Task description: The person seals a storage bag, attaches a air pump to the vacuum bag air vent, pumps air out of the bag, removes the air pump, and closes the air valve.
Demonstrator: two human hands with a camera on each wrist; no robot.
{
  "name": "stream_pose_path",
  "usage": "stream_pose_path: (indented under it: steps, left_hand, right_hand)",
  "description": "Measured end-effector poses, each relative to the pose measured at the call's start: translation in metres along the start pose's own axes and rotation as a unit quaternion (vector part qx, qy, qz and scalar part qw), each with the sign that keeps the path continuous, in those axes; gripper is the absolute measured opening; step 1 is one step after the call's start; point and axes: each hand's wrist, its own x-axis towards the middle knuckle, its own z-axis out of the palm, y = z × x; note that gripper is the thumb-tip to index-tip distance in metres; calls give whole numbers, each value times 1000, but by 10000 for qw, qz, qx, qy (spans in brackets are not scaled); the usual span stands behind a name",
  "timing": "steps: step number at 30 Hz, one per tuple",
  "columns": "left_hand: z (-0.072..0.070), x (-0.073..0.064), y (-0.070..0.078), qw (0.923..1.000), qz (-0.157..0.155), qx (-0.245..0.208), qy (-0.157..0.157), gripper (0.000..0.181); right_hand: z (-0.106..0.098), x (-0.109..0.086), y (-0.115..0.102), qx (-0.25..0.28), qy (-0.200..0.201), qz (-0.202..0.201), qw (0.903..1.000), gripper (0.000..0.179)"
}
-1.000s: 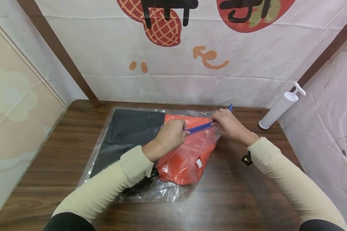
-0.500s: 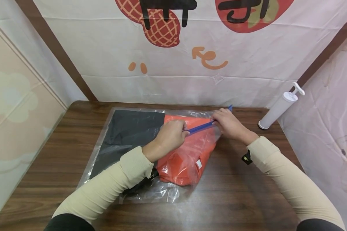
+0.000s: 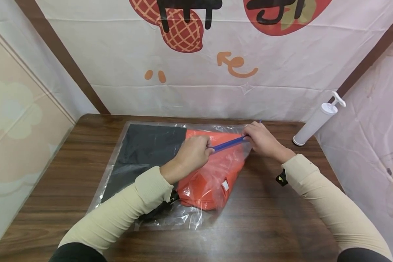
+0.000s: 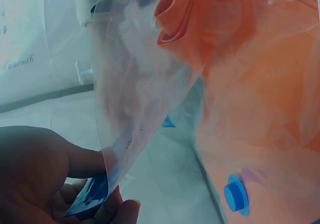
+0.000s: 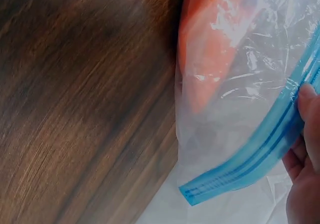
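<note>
A clear plastic vacuum storage bag lies on the table, with a folded black cloth and an orange garment inside. Its blue zip strip slants between both hands, lifted over the orange part. My left hand pinches the strip's nearer stretch; the left wrist view shows thumb and fingers on the blue edge. Farther right, my right hand pinches the same strip between thumb and fingers. The strip's free end shows in the right wrist view. A blue valve sits on the bag.
A white hand pump with a T-shaped handle stands at the table's back right corner. Printed cloth hangs behind the wooden table and along both sides.
My right hand has shifted slightly right along the zip strip, and less of the blue end shows beyond it. The left hand keeps its place and grip.
</note>
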Motion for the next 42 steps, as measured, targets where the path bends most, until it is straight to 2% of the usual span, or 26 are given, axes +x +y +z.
stream_pose_path:
  steps: [6,15,19,23,29,35,42]
  left_hand:
    - [-1,0,-2,10000,57,-20,67,19]
    - [-1,0,-5,9999,-89,-70,-49,18]
    - [-1,1,-5,10000,-60,-65,-31,24]
    - [-3,0,-5,9999,-130,-61,-34,29]
    - [-2,1,-6,9998,-151,-10,-103,24]
    - [0,1,-7,9998,-153,23,-102,13]
    - [0,2,-7,9999,-122,0,-104,17]
  right_hand:
    - [-3,0,3,9,-93,190,9998,5]
    - [5,-7,5,-331,560,-69,9979,11]
    - [4,-8,7,-407,705,-36,9967,10]
    - [0,-8,10,-234,650,8,9976,12]
    - [1,-9,11,-15,522,94,9986,11]
    - [5,-7,13,-116,609,-32,9981,15]
    - [2,-8,17,-215,453,49,9987,12]
